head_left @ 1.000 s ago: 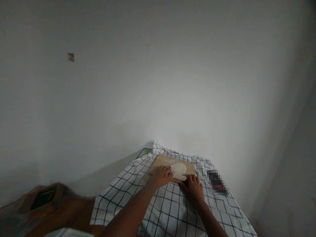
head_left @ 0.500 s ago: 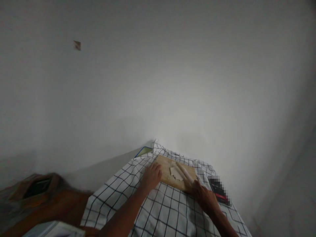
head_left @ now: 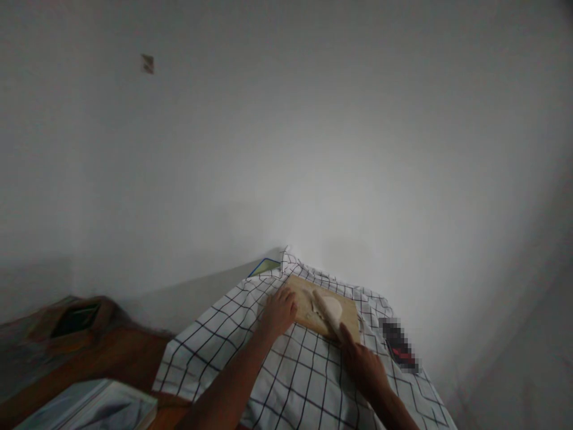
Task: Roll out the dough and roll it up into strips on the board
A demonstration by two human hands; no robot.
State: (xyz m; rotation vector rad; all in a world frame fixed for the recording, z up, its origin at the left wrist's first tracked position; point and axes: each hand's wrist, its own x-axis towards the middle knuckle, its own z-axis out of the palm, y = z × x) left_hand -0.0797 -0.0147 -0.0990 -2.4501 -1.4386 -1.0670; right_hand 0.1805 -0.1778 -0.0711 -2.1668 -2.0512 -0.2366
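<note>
A rectangular wooden board (head_left: 308,325) lies on the checked cloth. My left hand (head_left: 280,307) grips the board's left edge, its fingers curled over the rim. On the board is a thin, flat piece of pale dough (head_left: 334,305). A wooden rolling pin (head_left: 326,312) lies slanted across the dough's left part, hiding some of it. My right hand (head_left: 362,360) is closed around the near end of the rolling pin, at the board's front edge.
A white cloth with dark checks (head_left: 290,364) covers the table against a pale wall (head_left: 340,149). A dark, blurred-out item (head_left: 398,346) lies to the right. At lower left are a book-like object (head_left: 107,406) and brown wooden furniture (head_left: 134,352). A blue-rimmed greenish thing (head_left: 265,266) shows behind the cloth.
The rolling pin has moved left across the dough with my right hand, showing more dough on its right side. My left hand stays at the board's edge. The view has shifted slightly.
</note>
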